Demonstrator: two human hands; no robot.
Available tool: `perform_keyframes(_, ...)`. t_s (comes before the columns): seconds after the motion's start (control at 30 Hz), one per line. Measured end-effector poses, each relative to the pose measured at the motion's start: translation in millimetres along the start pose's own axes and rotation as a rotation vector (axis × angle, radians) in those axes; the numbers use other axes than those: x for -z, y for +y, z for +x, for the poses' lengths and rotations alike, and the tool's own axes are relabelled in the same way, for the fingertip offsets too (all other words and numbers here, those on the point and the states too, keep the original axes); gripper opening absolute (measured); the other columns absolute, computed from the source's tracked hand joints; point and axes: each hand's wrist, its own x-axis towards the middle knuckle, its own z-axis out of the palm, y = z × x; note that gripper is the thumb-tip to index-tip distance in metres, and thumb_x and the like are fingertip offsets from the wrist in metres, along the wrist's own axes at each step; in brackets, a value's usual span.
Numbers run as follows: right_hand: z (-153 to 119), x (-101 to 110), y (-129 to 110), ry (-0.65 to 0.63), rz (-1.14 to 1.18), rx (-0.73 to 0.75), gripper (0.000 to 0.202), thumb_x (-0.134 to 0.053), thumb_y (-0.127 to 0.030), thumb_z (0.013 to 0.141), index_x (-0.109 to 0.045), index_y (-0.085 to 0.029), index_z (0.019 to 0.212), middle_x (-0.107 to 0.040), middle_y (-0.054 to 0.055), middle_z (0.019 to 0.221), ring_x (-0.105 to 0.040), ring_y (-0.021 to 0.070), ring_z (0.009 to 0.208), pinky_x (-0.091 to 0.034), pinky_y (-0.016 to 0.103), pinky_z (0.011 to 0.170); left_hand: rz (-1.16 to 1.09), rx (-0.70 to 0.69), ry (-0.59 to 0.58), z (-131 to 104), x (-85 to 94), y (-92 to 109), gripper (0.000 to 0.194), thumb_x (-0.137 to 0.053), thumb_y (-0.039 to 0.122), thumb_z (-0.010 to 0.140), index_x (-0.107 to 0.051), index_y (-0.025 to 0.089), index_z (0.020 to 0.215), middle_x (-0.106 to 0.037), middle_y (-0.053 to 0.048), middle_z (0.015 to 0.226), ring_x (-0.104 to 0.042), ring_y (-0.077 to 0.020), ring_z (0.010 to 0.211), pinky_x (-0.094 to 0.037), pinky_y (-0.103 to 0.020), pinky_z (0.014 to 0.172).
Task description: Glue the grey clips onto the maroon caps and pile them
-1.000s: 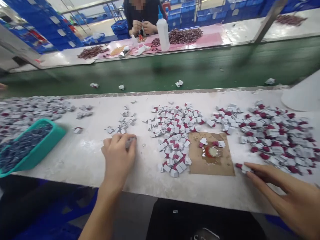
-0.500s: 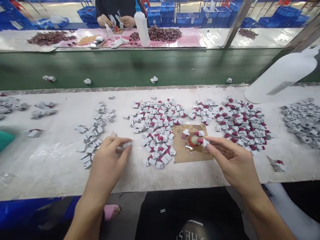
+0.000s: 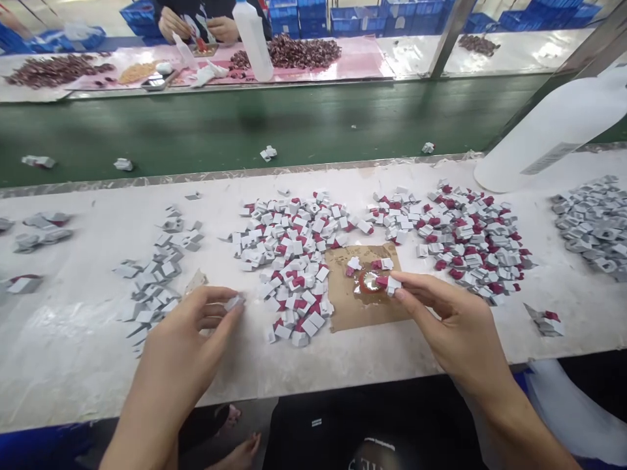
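Observation:
Between thumb and forefinger, my right hand (image 3: 448,316) pinches a small grey-and-maroon plastic piece (image 3: 392,285). Its maroon end is over the wet, red-rimmed spot (image 3: 371,281) on a brown cardboard square (image 3: 365,316). Two similar pieces rest on the cardboard behind it. My left hand (image 3: 191,333) is closed on a small grey plastic piece (image 3: 234,302), just above the white table. A pile of grey-and-maroon pieces (image 3: 294,287) lies between my left hand and the cardboard. Loose grey pieces (image 3: 157,287) are scattered left of my left hand.
A large white bottle (image 3: 543,140) stands at the back right. More grey-and-maroon pieces (image 3: 475,241) and a grey heap (image 3: 597,225) lie on the right. Beyond the green belt (image 3: 196,134), which carries several pieces, a co-worker's hands (image 3: 223,29) hold something.
The camera view has shifted, and the pieces on the green belt appear further left. Both hands keep their pinches; the right one's piece stays over the wet spot.

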Motion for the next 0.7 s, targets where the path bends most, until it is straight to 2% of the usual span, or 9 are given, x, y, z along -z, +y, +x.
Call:
perform_keyframes(0.1,1,0,1,-0.007,-0.048,0.045,0.019,-0.082,-0.028,0.108,-0.094,-0.029,0.123,-0.095,0.001,0.121,-0.094,0.0256,0.109,-0.079,0.031,0.093,-0.055,-0.006,0.059,0,-7.2,12,0.042,-0.083,0.059,0.083,-0.082,0.030,0.114,-0.087,-0.005,0.102,-0.086,-0.0340,0.096,-0.075,-0.044,0.087)
perform_keyframes(0.17,2,0,1,-0.023,-0.074,0.054,0.020,-0.081,-0.026,0.108,-0.094,-0.028,0.123,-0.095,0.001,0.120,-0.094,0.0252,0.108,-0.079,0.031,0.091,-0.126,-0.016,0.173,-5,-12.3,28,0.044,-0.085,0.059,0.086,-0.084,0.030,0.120,-0.086,-0.006,0.111,-0.086,-0.0339,0.102,-0.076,-0.048,0.096)
perform_keyframes(0.23,2,0,1,-0.030,-0.077,0.053,0.020,-0.081,-0.025,0.109,-0.094,-0.028,0.124,-0.095,0.001,0.121,-0.094,0.0258,0.108,-0.079,0.032,0.091,-0.204,-0.028,0.309,-12,-16.5,49,0.038,-0.084,0.056,0.093,-0.086,0.031,0.121,-0.086,-0.005,0.116,-0.085,-0.0333,0.106,-0.074,-0.052,0.105)
perform_keyframes(0.3,1,0,2,-0.025,-0.063,0.044,0.020,-0.081,-0.026,0.109,-0.094,-0.030,0.123,-0.095,0.001,0.122,-0.094,0.0270,0.109,-0.079,0.035,0.092,-0.291,-0.050,0.348,-20,-19.9,69,0.030,-0.084,0.052,0.099,-0.087,0.032,0.122,-0.086,-0.003,0.113,-0.084,-0.0321,0.107,-0.073,-0.053,0.108)
perform_keyframes(0.37,-1,0,3,-0.022,-0.042,0.029,0.019,-0.082,-0.028,0.109,-0.094,-0.032,0.123,-0.095,0.000,0.121,-0.094,0.0274,0.107,-0.080,0.037,0.092,-0.392,-0.104,0.270,-26,-24.0,86,0.027,-0.087,0.050,0.100,-0.088,0.033,0.120,-0.086,0.000,0.105,-0.084,-0.0298,0.101,-0.075,-0.048,0.099)
perform_keyframes(0.5,-4,2,-2,-0.001,0.017,-0.023,0.018,-0.084,-0.031,0.108,-0.095,-0.036,0.122,-0.095,0.000,0.121,-0.093,0.0287,0.108,-0.080,0.040,0.094,-0.631,-0.175,-0.024,-28,-38.0,106,0.029,-0.096,0.046,0.095,-0.088,0.030,0.118,-0.087,-0.001,0.098,-0.085,-0.0255,0.092,-0.076,-0.037,0.082)
perform_keyframes(0.7,3,10,-17,0.081,0.259,-0.139,0.017,-0.093,-0.034,0.104,-0.097,-0.039,0.120,-0.095,0.000,0.111,-0.094,0.0282,0.094,-0.082,0.040,0.087,-0.936,-0.230,-0.414,-28,-60.6,136,0.018,-0.092,0.039,0.103,-0.086,0.027,0.114,-0.091,-0.006,0.114,-0.090,-0.0260,0.104,-0.078,-0.035,0.093)
